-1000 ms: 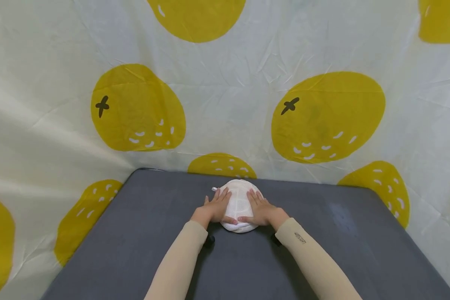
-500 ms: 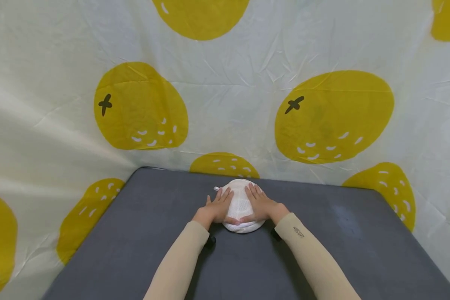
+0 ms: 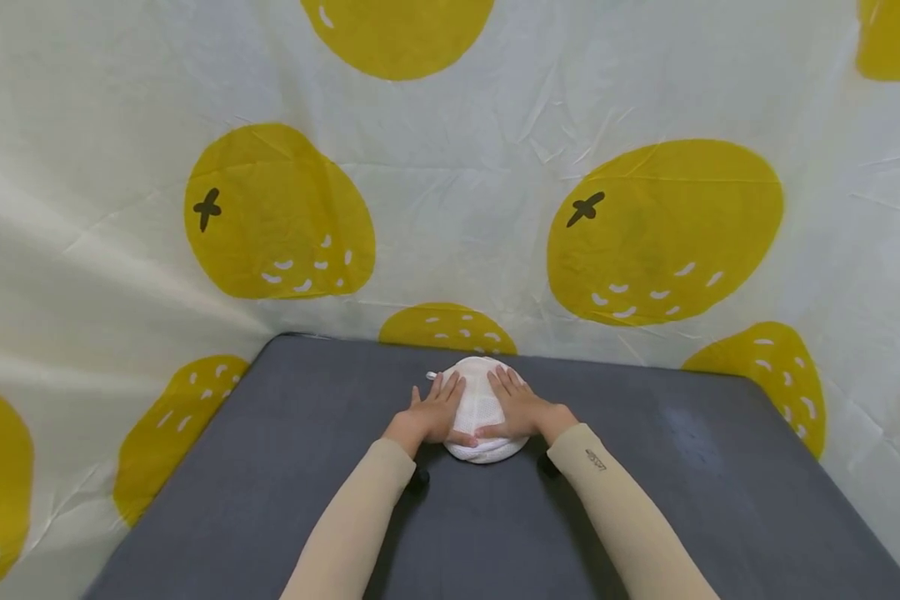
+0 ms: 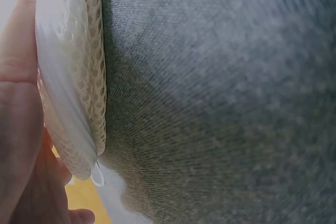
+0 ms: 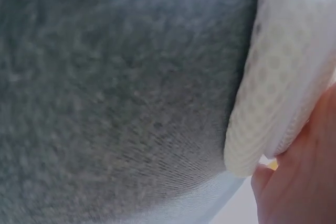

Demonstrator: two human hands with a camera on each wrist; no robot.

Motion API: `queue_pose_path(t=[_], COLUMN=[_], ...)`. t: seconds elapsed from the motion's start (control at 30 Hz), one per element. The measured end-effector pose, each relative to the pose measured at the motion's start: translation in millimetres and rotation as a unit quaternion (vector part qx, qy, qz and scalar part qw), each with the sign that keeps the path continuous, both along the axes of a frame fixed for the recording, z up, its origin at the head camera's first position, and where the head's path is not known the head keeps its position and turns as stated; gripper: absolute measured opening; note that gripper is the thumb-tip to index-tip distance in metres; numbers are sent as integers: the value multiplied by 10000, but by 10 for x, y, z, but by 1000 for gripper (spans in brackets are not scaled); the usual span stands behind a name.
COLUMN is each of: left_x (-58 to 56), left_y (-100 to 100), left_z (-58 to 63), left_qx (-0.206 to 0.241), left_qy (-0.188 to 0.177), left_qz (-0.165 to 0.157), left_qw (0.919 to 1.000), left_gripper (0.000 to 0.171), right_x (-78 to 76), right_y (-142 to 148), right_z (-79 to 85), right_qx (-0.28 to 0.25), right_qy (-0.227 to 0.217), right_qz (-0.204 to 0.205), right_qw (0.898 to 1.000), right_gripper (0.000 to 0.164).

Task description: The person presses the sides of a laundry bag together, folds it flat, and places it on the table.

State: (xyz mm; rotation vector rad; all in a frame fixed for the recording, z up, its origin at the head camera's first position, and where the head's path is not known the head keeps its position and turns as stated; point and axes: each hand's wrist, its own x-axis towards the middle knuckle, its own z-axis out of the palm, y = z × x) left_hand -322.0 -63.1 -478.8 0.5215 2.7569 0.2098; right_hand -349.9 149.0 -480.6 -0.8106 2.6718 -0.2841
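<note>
A round white mesh laundry bag (image 3: pixel 480 408) lies on the dark grey table, towards its far edge. My left hand (image 3: pixel 433 417) rests on its left side with straight, spread fingers. On the right side my right hand (image 3: pixel 523 413) presses in the same way, and the two thumbs nearly meet near the bag's front. In the left wrist view the bag's honeycomb mesh edge (image 4: pixel 94 72) and a small white loop (image 4: pixel 97 175) show beside my hand. The right wrist view has the thick mesh edge (image 5: pixel 262 93) standing off the table a little. Whether the bag holds anything cannot be seen.
The dark grey table (image 3: pixel 315 417) extends to both sides and in front of the bag. Behind it and along its sides hangs a white curtain (image 3: pixel 450 217) printed with big yellow fruit. A pale smudge (image 3: pixel 690 437) marks the tabletop at right.
My right hand's fingers have shifted slightly inward over the bag. The left hand stays on its side, and the view has moved a little.
</note>
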Motion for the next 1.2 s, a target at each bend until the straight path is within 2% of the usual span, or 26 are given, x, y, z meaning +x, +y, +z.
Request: queue_pose_path(t=[0.2, 0.4, 0.67, 0.9, 1.07, 1.2], left_x=[50, 109, 154, 147, 170, 199], left_y=[-55, -92, -100, -27, 31, 84], left_z=[-46, -3, 23, 9, 24, 59], left_qx=[144, 137, 101, -182, -439, -671], left_qy=[212, 395, 308, 181, 273, 198], left_qz=[-93, -109, -133, -26, 74, 140], left_qw=[9996, 9991, 9994, 9997, 9986, 9974], left_gripper=[114, 109, 104, 108, 108, 108], right_x=[50, 159, 321, 333, 399, 455], right_y=[5, 59, 103, 65, 12, -14], right_z=[20, 30, 40, -32, -55, -77], right_qx=[-149, -335, -450, -52, -2, 167], right_qy=[-71, 78, 12, 218, 442, 625], right_qz=[-44, -61, -283, -436, -668, -764], right_qw=[9999, 9994, 9986, 9988, 9968, 9950], right_gripper=[109, 103, 101, 103, 102, 103])
